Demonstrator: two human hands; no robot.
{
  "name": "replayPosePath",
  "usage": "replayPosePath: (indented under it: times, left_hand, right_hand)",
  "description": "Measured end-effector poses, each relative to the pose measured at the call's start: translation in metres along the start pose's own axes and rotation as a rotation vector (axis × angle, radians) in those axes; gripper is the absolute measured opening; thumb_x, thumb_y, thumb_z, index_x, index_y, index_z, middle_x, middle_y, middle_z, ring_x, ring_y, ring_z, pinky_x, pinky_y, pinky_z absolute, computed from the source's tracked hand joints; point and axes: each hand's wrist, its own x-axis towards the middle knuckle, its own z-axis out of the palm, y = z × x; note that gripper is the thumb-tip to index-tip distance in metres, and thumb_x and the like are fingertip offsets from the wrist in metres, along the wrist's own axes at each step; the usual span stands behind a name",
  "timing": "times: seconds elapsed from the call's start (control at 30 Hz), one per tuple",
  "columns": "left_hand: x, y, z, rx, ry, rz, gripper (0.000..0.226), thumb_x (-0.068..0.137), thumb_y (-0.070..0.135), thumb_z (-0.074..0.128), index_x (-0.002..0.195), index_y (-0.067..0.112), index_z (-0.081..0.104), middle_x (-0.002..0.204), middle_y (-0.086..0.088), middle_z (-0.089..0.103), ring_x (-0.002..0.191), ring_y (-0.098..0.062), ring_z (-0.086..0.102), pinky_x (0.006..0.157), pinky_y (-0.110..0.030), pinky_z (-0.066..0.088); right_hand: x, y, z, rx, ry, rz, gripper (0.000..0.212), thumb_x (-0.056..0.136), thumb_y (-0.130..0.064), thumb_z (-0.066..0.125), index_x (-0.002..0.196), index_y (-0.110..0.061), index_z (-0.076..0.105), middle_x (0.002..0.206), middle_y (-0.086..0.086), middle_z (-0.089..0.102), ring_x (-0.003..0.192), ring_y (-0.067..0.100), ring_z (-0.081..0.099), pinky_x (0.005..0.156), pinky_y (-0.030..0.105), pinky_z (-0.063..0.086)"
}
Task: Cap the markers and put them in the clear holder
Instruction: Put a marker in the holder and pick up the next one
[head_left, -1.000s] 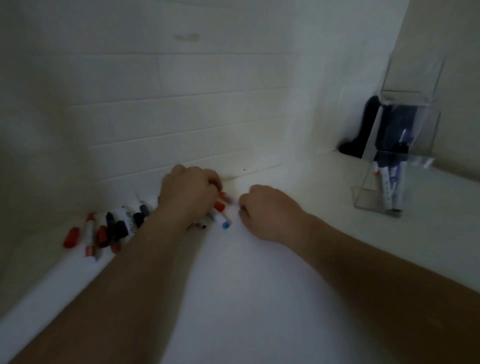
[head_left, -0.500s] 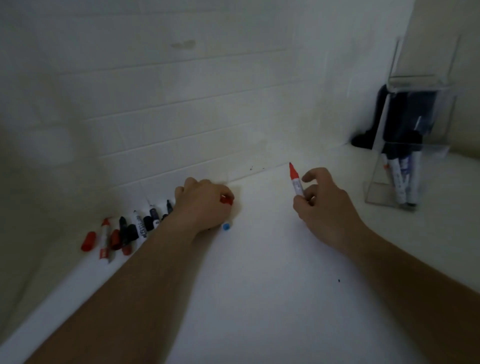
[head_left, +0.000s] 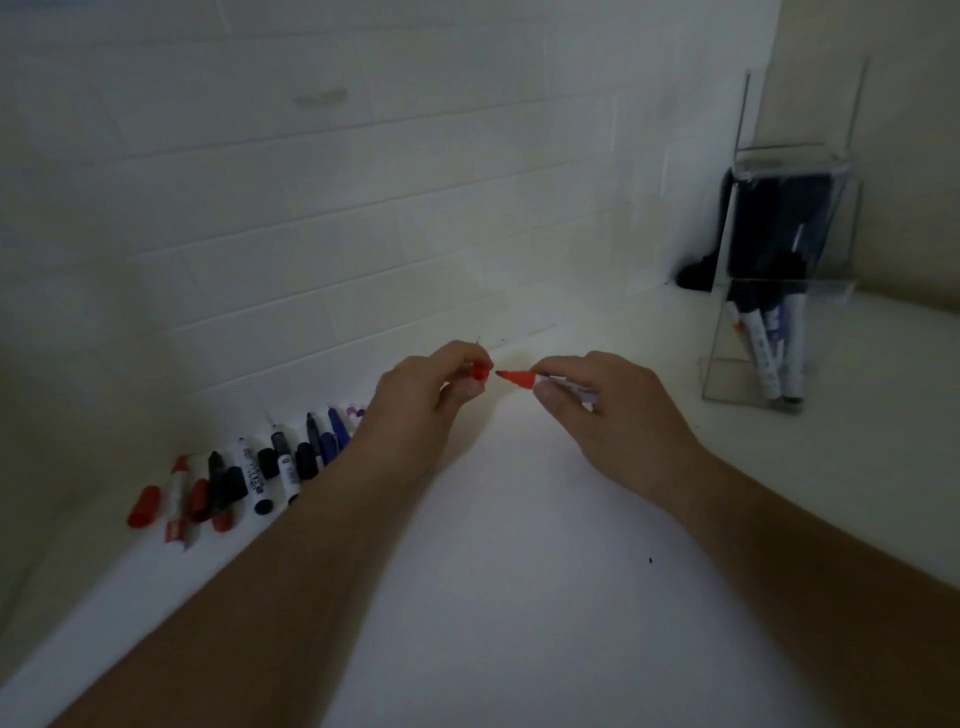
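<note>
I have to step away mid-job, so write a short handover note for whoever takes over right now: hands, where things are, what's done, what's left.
Left hand: pinching a red cap, raised off the counter.
Right hand: holding an uncapped red marker, tip pointing at the cap, a small gap between them.
Clear holder: far right on the counter, a few capped markers standing inside.
Loose markers and caps: a row along the wall at the left, many uncapped.
Done: those few markers stowed.
Left: press this cap on, drop the marker in the holder, then cap and stow the row.
</note>
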Motion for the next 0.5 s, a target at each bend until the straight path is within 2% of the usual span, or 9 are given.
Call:
replayPosePath:
  times: [0.1, 0.2, 0.27, 0.4, 0.5]
  left_hand:
    - [0.0015, 0.0004, -0.0003, 0.05, 0.021, 0.041, 0.014, 0.098, 0.029, 0.056, 0.105, 0.04, 0.06, 0.097, 0.011, 0.068, 0.089, -0.012, 0.054, 0.076, -0.026, 0.041]
    - [0.0048, 0.0001, -0.0008, 0.093, 0.011, 0.106, 0.012, 0.096, 0.031, 0.058, 0.104, 0.04, 0.06, 0.094, 0.017, 0.067, 0.092, -0.016, 0.057, 0.085, -0.042, 0.046]
    - [0.0056, -0.0009, 0.0005, 0.123, 0.01, 0.128, 0.013, 0.096, 0.032, 0.058, 0.104, 0.042, 0.06, 0.095, 0.018, 0.066, 0.093, -0.016, 0.056, 0.088, -0.047, 0.044]
    - [0.0033, -0.0028, 0.0047, 0.121, 0.024, 0.142, 0.018, 0.096, 0.033, 0.059, 0.11, 0.043, 0.062, 0.101, 0.014, 0.062, 0.099, -0.016, 0.053, 0.09, -0.043, 0.043]
    - [0.0031, -0.0007, 0.0078, 0.132, -0.009, 0.179, 0.023, 0.094, 0.039, 0.054, 0.113, 0.035, 0.067, 0.096, 0.007, 0.061, 0.093, -0.017, 0.053, 0.084, -0.041, 0.044]
  right_hand:
    - [-0.0011, -0.0014, 0.0009, -0.008, 0.01, -0.017, 0.026, 0.101, -0.047, 0.051, 0.119, -0.04, 0.068, 0.096, -0.006, 0.068, 0.089, 0.011, 0.06, 0.08, 0.03, 0.048]
    - [-0.0011, -0.0016, 0.0006, -0.012, 0.001, -0.012, 0.027, 0.101, -0.048, 0.05, 0.119, -0.04, 0.069, 0.092, -0.007, 0.067, 0.086, 0.01, 0.059, 0.077, 0.028, 0.046]
    - [-0.0019, -0.0026, 0.0, -0.025, -0.007, -0.017, 0.027, 0.101, -0.048, 0.05, 0.119, -0.04, 0.068, 0.09, -0.007, 0.066, 0.084, 0.011, 0.058, 0.075, 0.028, 0.047]
    - [-0.0042, -0.0047, -0.0008, -0.106, 0.0, -0.036, 0.025, 0.101, -0.049, 0.049, 0.117, -0.041, 0.067, 0.083, -0.008, 0.059, 0.077, 0.012, 0.057, 0.069, 0.033, 0.05]
    - [-0.0057, -0.0086, -0.002, -0.192, 0.026, -0.093, 0.025, 0.099, -0.049, 0.051, 0.114, -0.037, 0.067, 0.083, -0.006, 0.055, 0.072, 0.015, 0.055, 0.063, 0.038, 0.051]
